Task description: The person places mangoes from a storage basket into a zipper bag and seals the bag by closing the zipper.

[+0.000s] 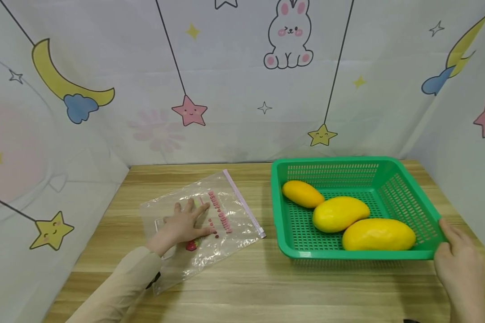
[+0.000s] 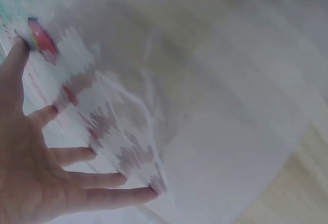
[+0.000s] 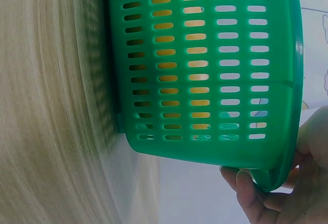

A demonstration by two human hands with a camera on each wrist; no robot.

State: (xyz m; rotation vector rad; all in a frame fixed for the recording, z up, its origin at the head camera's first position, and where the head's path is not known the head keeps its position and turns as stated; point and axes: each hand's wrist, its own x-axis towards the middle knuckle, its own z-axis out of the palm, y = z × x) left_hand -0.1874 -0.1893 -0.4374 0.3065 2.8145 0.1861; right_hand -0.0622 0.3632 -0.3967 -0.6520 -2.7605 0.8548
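Observation:
A clear zip bag (image 1: 238, 224) with red printing and a pinkish zip edge lies flat on the wooden table. On top of it my left hand (image 1: 182, 224) rests with fingers spread; the left wrist view shows the same hand (image 2: 56, 172) with its fingertips touching the plastic. To the right, a green plastic basket (image 1: 280, 211) contains three yellow mangoes (image 1: 341, 214). My right hand (image 1: 458, 258) grips the basket's near right corner. In the right wrist view, the fingers (image 3: 247, 190) curl under the rim of the slotted basket (image 3: 205, 149).
The wooden table (image 1: 242, 291) runs back to a white cloth wall (image 1: 234, 72) printed with stars, moons and a rabbit. More cloth hangs at the left and right sides. The bag and basket lie side by side, a narrow gap between them.

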